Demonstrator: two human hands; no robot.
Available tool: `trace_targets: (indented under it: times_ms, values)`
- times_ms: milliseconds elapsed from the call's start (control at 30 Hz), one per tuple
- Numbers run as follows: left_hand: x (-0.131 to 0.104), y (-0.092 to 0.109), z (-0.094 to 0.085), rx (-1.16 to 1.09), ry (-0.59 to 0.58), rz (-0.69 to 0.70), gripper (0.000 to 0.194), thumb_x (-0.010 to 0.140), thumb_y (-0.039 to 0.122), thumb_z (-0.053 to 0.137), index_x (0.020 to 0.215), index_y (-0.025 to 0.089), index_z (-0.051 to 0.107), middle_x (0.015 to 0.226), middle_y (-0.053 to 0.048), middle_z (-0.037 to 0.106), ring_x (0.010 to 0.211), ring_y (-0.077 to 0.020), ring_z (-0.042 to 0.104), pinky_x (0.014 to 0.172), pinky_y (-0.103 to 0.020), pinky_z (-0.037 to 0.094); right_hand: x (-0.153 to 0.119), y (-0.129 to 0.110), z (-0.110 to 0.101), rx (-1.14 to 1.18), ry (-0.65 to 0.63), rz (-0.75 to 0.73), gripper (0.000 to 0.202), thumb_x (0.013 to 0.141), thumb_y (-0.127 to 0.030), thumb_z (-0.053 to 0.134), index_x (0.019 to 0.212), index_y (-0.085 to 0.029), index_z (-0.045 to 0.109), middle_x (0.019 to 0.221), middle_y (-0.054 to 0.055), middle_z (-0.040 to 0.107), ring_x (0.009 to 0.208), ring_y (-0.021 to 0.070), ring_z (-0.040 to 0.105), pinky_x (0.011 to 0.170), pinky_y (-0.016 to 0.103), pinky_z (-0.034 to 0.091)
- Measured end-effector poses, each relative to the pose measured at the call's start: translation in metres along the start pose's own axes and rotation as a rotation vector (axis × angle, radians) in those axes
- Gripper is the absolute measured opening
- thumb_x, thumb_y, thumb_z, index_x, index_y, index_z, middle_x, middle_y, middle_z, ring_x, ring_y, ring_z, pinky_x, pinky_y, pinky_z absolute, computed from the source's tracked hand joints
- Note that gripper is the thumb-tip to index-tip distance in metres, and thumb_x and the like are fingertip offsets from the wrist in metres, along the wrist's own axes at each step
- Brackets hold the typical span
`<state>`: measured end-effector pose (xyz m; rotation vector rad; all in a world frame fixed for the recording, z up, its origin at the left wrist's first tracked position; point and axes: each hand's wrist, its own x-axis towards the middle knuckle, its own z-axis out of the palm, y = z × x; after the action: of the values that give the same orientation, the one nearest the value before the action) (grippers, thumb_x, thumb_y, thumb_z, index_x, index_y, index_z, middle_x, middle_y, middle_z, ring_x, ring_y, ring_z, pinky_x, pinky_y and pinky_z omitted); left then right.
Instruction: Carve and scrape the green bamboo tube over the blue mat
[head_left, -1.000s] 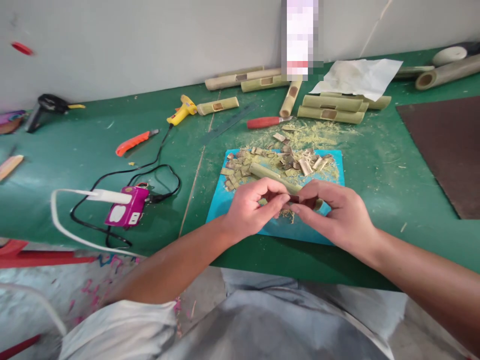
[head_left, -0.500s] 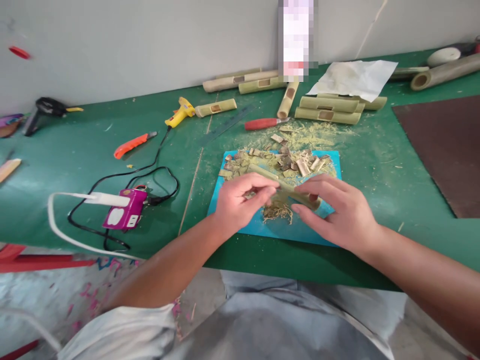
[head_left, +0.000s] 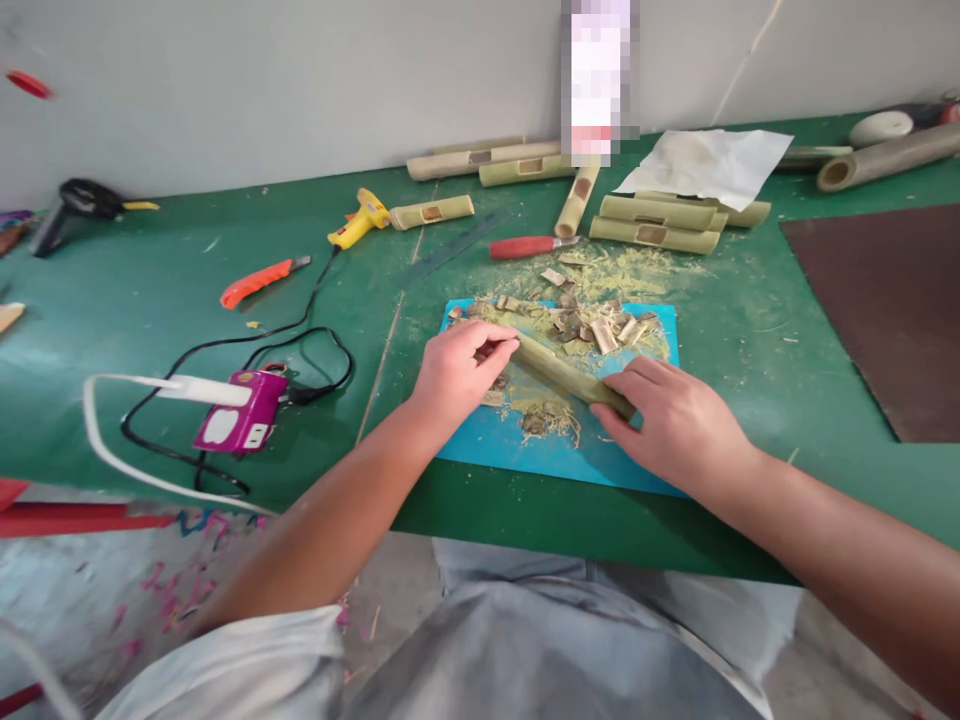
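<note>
A green bamboo tube [head_left: 566, 374] slants between my hands above a blue mat [head_left: 487, 452]. My left hand [head_left: 466, 368] pinches its upper left end between thumb and fingers. Around the lower right end, my right hand [head_left: 667, 415] is closed with the thumb beneath. Bamboo chips [head_left: 604, 335] and pale sawdust cover the far part of the mat. Nearer me lies a small heap of fibrous shavings [head_left: 536, 420]. The underside of the tube is hidden.
Beyond the mat lie a red-handled knife [head_left: 525, 246], notched bamboo tubes [head_left: 652, 235] and white paper [head_left: 705, 165]. On the left are a yellow glue gun [head_left: 360, 220], an orange utility knife [head_left: 262, 282] and a purple power adapter [head_left: 240, 412] with cables. A dark brown board [head_left: 877, 310] lies right.
My left hand has shifted left and slightly away, to the tube's end. My right hand has closed round the other end. The tube is turned, its opening no longer showing.
</note>
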<state>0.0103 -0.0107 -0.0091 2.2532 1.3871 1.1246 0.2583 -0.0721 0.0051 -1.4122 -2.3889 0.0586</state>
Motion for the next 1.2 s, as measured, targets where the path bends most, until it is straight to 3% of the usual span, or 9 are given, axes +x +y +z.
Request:
trace_targets:
  times_ms: [267, 400, 567, 733, 900, 1033, 1200]
  values:
    - [0.005, -0.011, -0.002, 0.051, -0.041, 0.121, 0.009, 0.086, 0.023, 0.068, 0.091, 0.016, 0.072, 0.082, -0.005, 0.073, 0.068, -0.0120, 0.066, 0.065, -0.024, 0.055, -0.001, -0.003, 0.002, 0.019, -0.019, 0.011, 0.026, 0.091, -0.034, 0.052, 0.081, -0.014, 0.067, 0.074, 0.005, 0.058, 0.067, 0.0168, 0.054, 0.062, 0.031, 0.042]
    - [0.003, 0.002, 0.002, 0.101, -0.041, 0.210, 0.012, 0.091, 0.020, 0.060, 0.087, 0.014, 0.070, 0.081, -0.006, 0.071, 0.073, -0.0128, 0.066, 0.067, -0.024, 0.054, -0.001, -0.003, 0.002, 0.039, -0.025, 0.019, 0.025, 0.090, -0.034, 0.052, 0.079, -0.016, 0.066, 0.074, 0.006, 0.059, 0.066, 0.0164, 0.053, 0.063, 0.030, 0.042]
    - [-0.005, 0.014, 0.013, 0.048, -0.172, 0.346, 0.016, 0.095, 0.022, 0.056, 0.093, 0.013, 0.069, 0.083, -0.006, 0.069, 0.075, -0.0124, 0.066, 0.069, -0.023, 0.053, -0.002, -0.004, 0.003, 0.030, -0.032, 0.024, 0.024, 0.091, -0.031, 0.053, 0.080, -0.014, 0.066, 0.074, 0.006, 0.059, 0.066, 0.0165, 0.054, 0.062, 0.030, 0.041]
    - [-0.004, 0.008, 0.012, 0.170, -0.075, 0.318, 0.020, 0.096, 0.022, 0.052, 0.089, 0.014, 0.069, 0.082, -0.006, 0.069, 0.074, -0.0133, 0.065, 0.070, -0.024, 0.053, -0.001, -0.005, 0.004, 0.020, -0.032, 0.018, 0.027, 0.091, -0.033, 0.052, 0.080, -0.013, 0.066, 0.072, 0.005, 0.058, 0.064, 0.0162, 0.053, 0.060, 0.030, 0.040]
    - [-0.005, 0.011, 0.013, 0.131, -0.187, 0.384, 0.021, 0.097, 0.024, 0.051, 0.098, 0.013, 0.069, 0.082, -0.006, 0.068, 0.074, -0.0136, 0.065, 0.068, -0.024, 0.053, 0.000, -0.006, 0.005, -0.020, -0.034, 0.014, 0.027, 0.091, -0.032, 0.052, 0.075, -0.014, 0.064, 0.073, 0.006, 0.058, 0.064, 0.0157, 0.053, 0.060, 0.030, 0.038]
    - [-0.005, 0.014, 0.015, 0.191, -0.079, 0.300, 0.024, 0.098, 0.024, 0.050, 0.085, 0.014, 0.068, 0.080, -0.006, 0.067, 0.073, -0.0137, 0.064, 0.068, -0.025, 0.052, 0.001, -0.008, 0.004, -0.027, -0.068, 0.043, 0.028, 0.092, -0.035, 0.051, 0.076, -0.015, 0.064, 0.074, 0.006, 0.059, 0.065, 0.0156, 0.053, 0.060, 0.030, 0.037]
    - [-0.011, 0.025, 0.019, 0.135, -0.228, 0.350, 0.024, 0.099, 0.026, 0.047, 0.098, 0.014, 0.068, 0.083, -0.006, 0.068, 0.075, -0.0136, 0.065, 0.069, -0.024, 0.053, 0.003, -0.009, 0.001, -0.053, -0.093, 0.042, 0.026, 0.091, -0.031, 0.051, 0.072, -0.016, 0.061, 0.073, 0.006, 0.058, 0.064, 0.0150, 0.052, 0.059, 0.029, 0.037]
